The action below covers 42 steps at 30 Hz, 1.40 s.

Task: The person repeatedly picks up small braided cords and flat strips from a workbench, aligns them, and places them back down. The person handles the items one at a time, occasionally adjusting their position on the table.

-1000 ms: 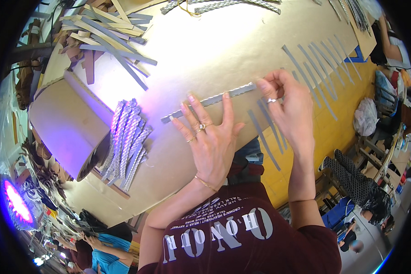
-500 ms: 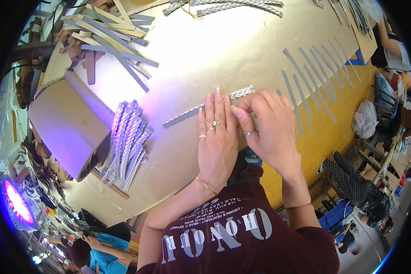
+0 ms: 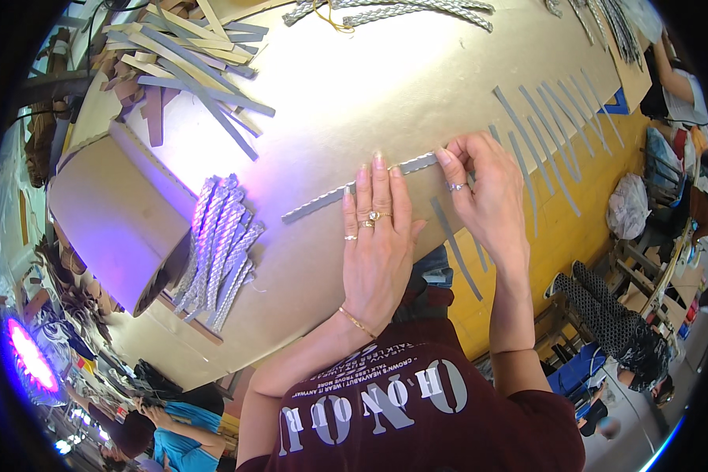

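A silvery braided strap lies on the table with a flat grey strip along it. Only the braid's pale edge shows beside the strip. Across the middle of both, my left hand rests flat with its fingers stretched out. At their right end my right hand is closed, thumb against the curled fingers, pinching the end of the grey strip. The fingers hide whether the braid's end is also in that pinch.
A bundle of braided straps lies left, beside a large curved tan roll. Loose grey and tan strips pile at the far left. Several grey strips hang along the table's right edge. More braids lie at the back.
My right hand has moved right to the strip's end. The grey strip now covers the braid's right part, which was bare before. My left hand stays almost in place.
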Each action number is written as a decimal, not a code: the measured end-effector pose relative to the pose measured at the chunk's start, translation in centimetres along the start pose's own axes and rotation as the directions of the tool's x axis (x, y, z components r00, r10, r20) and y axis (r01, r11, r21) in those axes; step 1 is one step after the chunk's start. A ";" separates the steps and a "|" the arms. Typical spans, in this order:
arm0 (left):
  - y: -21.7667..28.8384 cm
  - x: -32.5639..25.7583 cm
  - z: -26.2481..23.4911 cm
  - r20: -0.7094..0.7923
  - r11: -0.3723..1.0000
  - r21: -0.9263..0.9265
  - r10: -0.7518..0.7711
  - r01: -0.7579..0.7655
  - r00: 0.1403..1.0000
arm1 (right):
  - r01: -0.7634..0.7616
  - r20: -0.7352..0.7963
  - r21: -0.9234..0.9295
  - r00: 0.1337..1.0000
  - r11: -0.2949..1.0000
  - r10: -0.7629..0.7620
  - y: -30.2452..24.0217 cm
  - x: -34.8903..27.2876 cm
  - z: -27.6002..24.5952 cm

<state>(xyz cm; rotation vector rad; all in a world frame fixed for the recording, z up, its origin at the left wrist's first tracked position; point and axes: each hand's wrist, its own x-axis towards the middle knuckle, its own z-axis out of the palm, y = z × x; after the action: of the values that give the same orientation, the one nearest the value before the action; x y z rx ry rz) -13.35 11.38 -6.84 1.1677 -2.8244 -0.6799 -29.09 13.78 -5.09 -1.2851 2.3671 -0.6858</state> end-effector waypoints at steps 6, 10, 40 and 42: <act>0.0 0.0 -0.1 0.005 1.000 0.020 -0.003 0.003 1.000 | 0.012 -0.002 -0.056 1.000 0.998 -0.012 0.1 0.0 0.4; 0.4 0.1 0.2 -0.021 0.996 0.084 -0.007 0.009 1.000 | 0.000 -0.015 -0.086 1.000 0.996 -0.002 0.0 0.0 0.7; -1.3 -0.9 1.7 -0.226 0.996 0.008 0.092 -0.093 0.970 | -0.081 -0.141 -0.022 0.987 0.996 0.077 0.2 -2.0 1.2; -1.2 -0.7 2.2 -0.289 0.989 -0.043 0.125 -0.143 0.949 | -0.042 -0.269 -0.087 0.963 0.995 0.017 0.0 -1.5 1.2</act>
<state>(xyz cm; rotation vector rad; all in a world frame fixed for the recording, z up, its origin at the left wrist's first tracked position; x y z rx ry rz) -12.46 11.96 -9.18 0.9642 -2.5901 -0.5389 -27.69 14.78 -6.01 -1.2595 2.6569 -0.7945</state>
